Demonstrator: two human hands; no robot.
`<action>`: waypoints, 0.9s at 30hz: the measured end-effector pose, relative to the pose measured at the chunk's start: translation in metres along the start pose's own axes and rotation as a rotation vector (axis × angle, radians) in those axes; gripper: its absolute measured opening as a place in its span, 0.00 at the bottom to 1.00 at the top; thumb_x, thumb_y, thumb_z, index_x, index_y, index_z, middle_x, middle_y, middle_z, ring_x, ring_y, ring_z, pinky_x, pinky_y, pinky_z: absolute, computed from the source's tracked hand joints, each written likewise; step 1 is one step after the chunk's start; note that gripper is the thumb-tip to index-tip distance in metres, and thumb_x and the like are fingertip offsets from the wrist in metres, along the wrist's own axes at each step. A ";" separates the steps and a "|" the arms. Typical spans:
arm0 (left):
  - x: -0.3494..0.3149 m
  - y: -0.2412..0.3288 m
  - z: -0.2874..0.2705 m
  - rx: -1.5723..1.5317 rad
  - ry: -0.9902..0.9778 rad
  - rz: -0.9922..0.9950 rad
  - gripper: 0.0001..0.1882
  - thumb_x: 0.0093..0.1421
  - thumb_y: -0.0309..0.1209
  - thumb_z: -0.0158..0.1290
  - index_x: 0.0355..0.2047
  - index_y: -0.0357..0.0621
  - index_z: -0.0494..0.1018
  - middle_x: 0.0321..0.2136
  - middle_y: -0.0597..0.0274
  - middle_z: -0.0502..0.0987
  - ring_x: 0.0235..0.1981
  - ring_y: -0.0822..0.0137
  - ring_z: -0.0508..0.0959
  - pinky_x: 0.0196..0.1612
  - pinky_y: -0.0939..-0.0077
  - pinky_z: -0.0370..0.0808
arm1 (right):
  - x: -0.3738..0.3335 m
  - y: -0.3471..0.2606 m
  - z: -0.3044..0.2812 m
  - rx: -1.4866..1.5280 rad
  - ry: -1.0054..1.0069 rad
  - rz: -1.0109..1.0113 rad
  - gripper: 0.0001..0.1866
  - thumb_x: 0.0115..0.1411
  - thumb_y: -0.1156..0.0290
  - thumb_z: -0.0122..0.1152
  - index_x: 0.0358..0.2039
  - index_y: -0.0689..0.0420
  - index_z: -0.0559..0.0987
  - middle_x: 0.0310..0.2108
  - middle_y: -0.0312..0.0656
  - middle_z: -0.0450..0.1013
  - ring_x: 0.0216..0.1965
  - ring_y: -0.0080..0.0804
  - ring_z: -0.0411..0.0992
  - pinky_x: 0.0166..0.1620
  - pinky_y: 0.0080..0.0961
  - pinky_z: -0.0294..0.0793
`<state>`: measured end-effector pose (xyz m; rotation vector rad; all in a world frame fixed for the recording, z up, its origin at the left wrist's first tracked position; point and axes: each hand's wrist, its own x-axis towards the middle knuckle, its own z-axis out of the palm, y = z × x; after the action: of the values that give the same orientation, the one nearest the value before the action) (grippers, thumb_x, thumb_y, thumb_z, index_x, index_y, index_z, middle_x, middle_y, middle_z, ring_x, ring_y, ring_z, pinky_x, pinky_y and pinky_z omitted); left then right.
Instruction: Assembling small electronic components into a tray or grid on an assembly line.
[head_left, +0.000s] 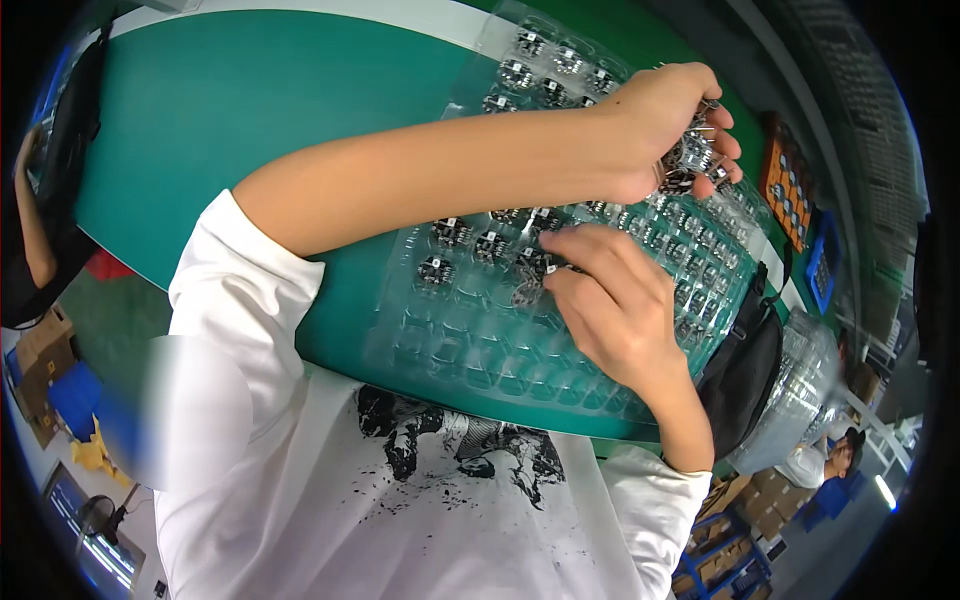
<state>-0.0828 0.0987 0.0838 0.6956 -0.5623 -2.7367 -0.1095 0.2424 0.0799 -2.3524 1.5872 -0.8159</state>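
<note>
My left arm reaches across to the far right, and my left hand [672, 130], palm turned up and fingers curled, holds a bunch of small electronic parts [692, 156] with metal legs. Nearer to me, my right hand [622, 308] pinches one small black-and-silver electronic part [530, 286] between thumb and fingertips, over a pocket of a clear plastic tray [450, 345]. Similar parts [450, 232] sit in the tray's pockets around it and farther back. Several pockets in the rows closest to me hold nothing. My left forearm hides part of the tray's middle.
The tray lies on a green table [270, 90]. At the right are a black bag [745, 375], clear plastic packaging [800, 375], an orange tray [786, 185] and a blue tray [823, 262]. Another person's arm [35, 215] shows at the far left; a person [815, 460] is in the right background.
</note>
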 end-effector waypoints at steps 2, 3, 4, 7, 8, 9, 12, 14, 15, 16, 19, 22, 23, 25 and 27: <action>0.002 -0.005 0.000 0.001 -0.004 0.008 0.13 0.61 0.38 0.45 0.28 0.39 0.69 0.25 0.51 0.76 0.30 0.56 0.81 0.18 0.71 0.70 | -0.004 0.001 0.001 -0.048 -0.007 -0.002 0.15 0.35 0.82 0.65 0.28 0.61 0.76 0.36 0.43 0.75 0.35 0.42 0.73 0.33 0.33 0.76; 0.004 -0.005 0.000 -0.008 -0.009 0.012 0.13 0.61 0.37 0.45 0.28 0.39 0.69 0.25 0.51 0.76 0.29 0.55 0.81 0.18 0.71 0.71 | -0.005 0.003 0.000 -0.064 -0.043 -0.008 0.16 0.35 0.82 0.64 0.29 0.61 0.77 0.35 0.42 0.74 0.34 0.41 0.72 0.33 0.33 0.75; 0.006 -0.005 0.000 -0.014 -0.007 0.011 0.13 0.61 0.37 0.45 0.28 0.39 0.69 0.25 0.51 0.76 0.29 0.55 0.81 0.18 0.71 0.71 | -0.006 0.005 -0.001 -0.081 -0.080 -0.012 0.17 0.34 0.82 0.64 0.31 0.61 0.78 0.34 0.42 0.74 0.33 0.40 0.72 0.33 0.32 0.74; 0.009 -0.006 0.005 0.008 -0.006 0.017 0.14 0.61 0.37 0.45 0.28 0.39 0.69 0.25 0.51 0.77 0.29 0.55 0.81 0.18 0.71 0.71 | -0.005 0.007 -0.008 -0.076 -0.103 -0.012 0.20 0.34 0.78 0.66 0.33 0.61 0.79 0.34 0.42 0.72 0.32 0.40 0.70 0.34 0.32 0.71; 0.009 -0.007 0.008 0.025 0.003 0.020 0.14 0.61 0.37 0.45 0.28 0.38 0.69 0.25 0.51 0.77 0.29 0.55 0.81 0.18 0.71 0.71 | -0.005 0.006 -0.013 -0.061 -0.123 0.010 0.21 0.33 0.76 0.67 0.34 0.61 0.79 0.34 0.42 0.72 0.32 0.40 0.70 0.35 0.33 0.70; 0.011 -0.008 0.008 0.024 0.003 0.016 0.14 0.61 0.37 0.45 0.28 0.38 0.69 0.25 0.51 0.77 0.29 0.55 0.81 0.18 0.71 0.71 | -0.004 0.006 -0.014 -0.063 -0.128 0.014 0.21 0.33 0.76 0.67 0.34 0.61 0.79 0.34 0.42 0.72 0.32 0.40 0.70 0.35 0.33 0.70; 0.016 -0.010 0.008 0.015 -0.015 0.008 0.14 0.62 0.37 0.45 0.29 0.38 0.69 0.25 0.51 0.76 0.29 0.55 0.81 0.18 0.71 0.70 | -0.006 0.003 -0.015 -0.003 -0.122 0.067 0.20 0.35 0.74 0.70 0.34 0.61 0.79 0.33 0.42 0.71 0.32 0.40 0.69 0.35 0.33 0.68; 0.017 -0.013 0.010 0.025 -0.015 0.010 0.14 0.62 0.37 0.45 0.29 0.38 0.69 0.25 0.51 0.76 0.29 0.55 0.81 0.19 0.71 0.71 | -0.010 0.001 -0.011 -0.005 -0.073 0.108 0.16 0.40 0.73 0.68 0.33 0.61 0.78 0.32 0.40 0.69 0.31 0.36 0.67 0.31 0.30 0.62; 0.018 -0.016 0.013 0.031 -0.013 0.015 0.14 0.62 0.37 0.44 0.29 0.38 0.69 0.25 0.51 0.76 0.29 0.55 0.81 0.19 0.71 0.71 | -0.013 -0.001 -0.011 -0.005 -0.072 0.111 0.16 0.40 0.73 0.68 0.33 0.61 0.78 0.32 0.40 0.69 0.31 0.36 0.67 0.31 0.30 0.62; 0.018 -0.019 0.015 0.033 -0.014 0.013 0.14 0.62 0.37 0.44 0.29 0.38 0.69 0.25 0.51 0.76 0.29 0.55 0.81 0.19 0.71 0.71 | -0.016 -0.002 -0.010 -0.029 -0.081 0.135 0.16 0.41 0.73 0.68 0.33 0.61 0.78 0.32 0.40 0.69 0.30 0.36 0.66 0.31 0.30 0.62; 0.019 -0.027 0.018 0.044 -0.024 0.028 0.14 0.62 0.37 0.44 0.29 0.38 0.69 0.25 0.51 0.77 0.29 0.56 0.81 0.19 0.71 0.71 | -0.024 -0.007 -0.006 -0.044 -0.078 0.188 0.18 0.41 0.74 0.70 0.36 0.60 0.78 0.32 0.41 0.71 0.30 0.38 0.67 0.32 0.32 0.63; 0.022 -0.032 0.022 0.041 -0.019 0.025 0.14 0.62 0.37 0.44 0.29 0.38 0.69 0.25 0.51 0.77 0.29 0.56 0.81 0.19 0.71 0.71 | -0.029 -0.014 -0.003 -0.039 -0.070 0.249 0.21 0.40 0.75 0.71 0.38 0.60 0.77 0.32 0.42 0.72 0.30 0.40 0.69 0.32 0.33 0.64; 0.022 -0.034 0.023 0.040 -0.020 0.019 0.13 0.62 0.37 0.44 0.29 0.38 0.69 0.25 0.51 0.77 0.29 0.56 0.81 0.19 0.71 0.71 | -0.031 -0.015 -0.003 -0.044 -0.073 0.280 0.21 0.41 0.76 0.71 0.39 0.60 0.77 0.32 0.42 0.73 0.30 0.40 0.69 0.32 0.34 0.64; 0.025 -0.035 0.025 0.047 -0.031 0.016 0.13 0.62 0.37 0.44 0.29 0.38 0.69 0.26 0.51 0.77 0.30 0.56 0.81 0.18 0.71 0.70 | -0.037 -0.014 -0.003 -0.075 -0.058 0.261 0.20 0.42 0.75 0.68 0.39 0.60 0.77 0.30 0.40 0.71 0.30 0.37 0.67 0.32 0.32 0.63; 0.026 -0.036 0.025 0.046 -0.050 0.033 0.13 0.62 0.37 0.44 0.30 0.39 0.69 0.26 0.51 0.77 0.30 0.56 0.81 0.18 0.70 0.70 | -0.040 -0.013 -0.001 -0.102 -0.045 0.244 0.18 0.44 0.75 0.66 0.38 0.61 0.77 0.28 0.38 0.69 0.30 0.35 0.66 0.32 0.31 0.62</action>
<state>-0.1231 0.1295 0.0777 0.6245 -0.6435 -2.7251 -0.1108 0.2842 0.0731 -2.1652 1.8900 -0.6389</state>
